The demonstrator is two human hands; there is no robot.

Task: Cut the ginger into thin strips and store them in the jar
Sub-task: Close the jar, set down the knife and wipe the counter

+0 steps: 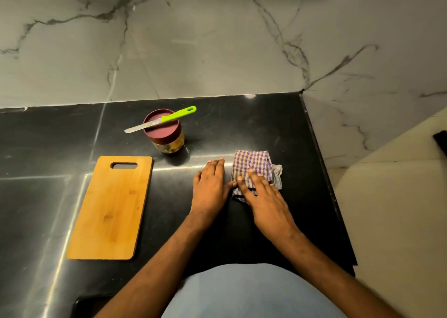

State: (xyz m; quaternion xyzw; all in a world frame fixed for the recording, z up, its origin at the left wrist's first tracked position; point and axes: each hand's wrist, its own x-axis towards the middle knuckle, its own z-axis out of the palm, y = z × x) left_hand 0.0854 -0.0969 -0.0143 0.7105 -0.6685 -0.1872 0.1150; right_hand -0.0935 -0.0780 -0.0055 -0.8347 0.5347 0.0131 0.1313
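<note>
While nothing is lying on it, the wooden cutting board (111,206) is sitting flat on the left part of the black countertop (48,148), its handle slot pointing toward the marble wall (193,39). Just beyond the board's far right corner, the jar (167,136) is standing upright with its maroon lid (161,127) on; pale yellowish pieces are showing through the clear glass, though whether they are ginger strips is hard to tell. Across the lid, the knife (160,119) is lying balanced, its green handle pointing right and its blade sticking out past the lid to the left.

Further right and nearer the person, the left hand (210,187) is lying palm down on the bare countertop, fingers straight and close together, holding nothing, just beside the left edge of the checked cloth (254,167). The right hand (262,196) is pressing flat on the near part of that folded purple-and-white cloth, fingers straight and slightly spread, its thumb reaching toward the left hand. The cloth is sitting near the countertop's right edge, well apart from the board and to the right of the jar.
</note>
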